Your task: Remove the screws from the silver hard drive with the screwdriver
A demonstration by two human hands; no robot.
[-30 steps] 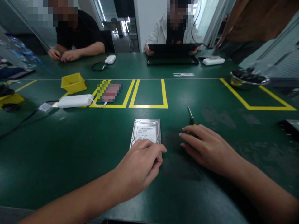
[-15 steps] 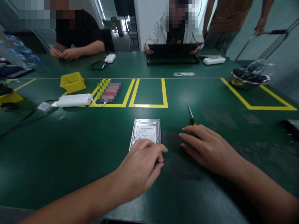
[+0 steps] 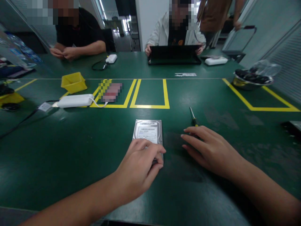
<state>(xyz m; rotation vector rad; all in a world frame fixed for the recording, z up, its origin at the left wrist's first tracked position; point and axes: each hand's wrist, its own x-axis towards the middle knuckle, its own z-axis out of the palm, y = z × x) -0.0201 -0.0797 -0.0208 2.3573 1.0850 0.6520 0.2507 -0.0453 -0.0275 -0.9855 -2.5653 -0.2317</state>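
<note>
A silver hard drive [image 3: 148, 131] with a white label lies flat on the green table [image 3: 70, 147] in front of me. My left hand [image 3: 138, 166] rests on its near end, fingers curled over the edge and gripping it. My right hand [image 3: 209, 149] lies flat on the table to the right of the drive, fingers stretched out and apart, holding nothing. A small screwdriver [image 3: 193, 116] with a yellow-green handle lies just beyond my right fingertips, partly hidden under them.
Yellow tape boxes [image 3: 150, 106] mark the table. A white power adapter [image 3: 74, 100] with cable and a yellow bin [image 3: 73, 82] sit at the left. A bowl [image 3: 252, 80] stands far right. Two seated people, one behind a laptop [image 3: 174, 55], face me; another person stands behind.
My left hand has shifted slightly and curled tighter on the drive's near end. The standing person at the back right has moved left, pulling a cart. My right hand has stayed still.
</note>
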